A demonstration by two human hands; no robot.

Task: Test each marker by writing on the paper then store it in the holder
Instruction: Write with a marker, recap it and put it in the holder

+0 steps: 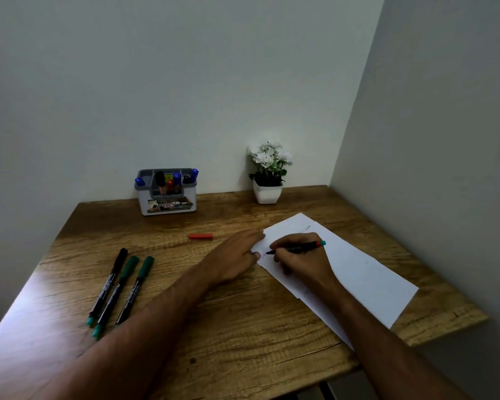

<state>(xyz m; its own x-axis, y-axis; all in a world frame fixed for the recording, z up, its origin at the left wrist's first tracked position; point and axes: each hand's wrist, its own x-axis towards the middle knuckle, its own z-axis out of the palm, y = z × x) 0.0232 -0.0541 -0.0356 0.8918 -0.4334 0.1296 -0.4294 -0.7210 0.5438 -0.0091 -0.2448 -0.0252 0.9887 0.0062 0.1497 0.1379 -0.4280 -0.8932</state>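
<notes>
Two hands: right (299,256) pinches slim marker (296,247), left (237,255) flat on smooth paper (367,272)

Two bare forearms reach in from the bottom edge, uncovered as far as they show, with no sleeve cuffs visible. The left hand (233,256) and right hand (302,259) are bare too, the fingers (254,234) slim with short nails.

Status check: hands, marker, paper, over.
Right hand grips marker, tip on paper. Left hand flat, pinning paper's edge. Red cap loose on desk; three markers wait at left. Holder path unobstructed.
</notes>
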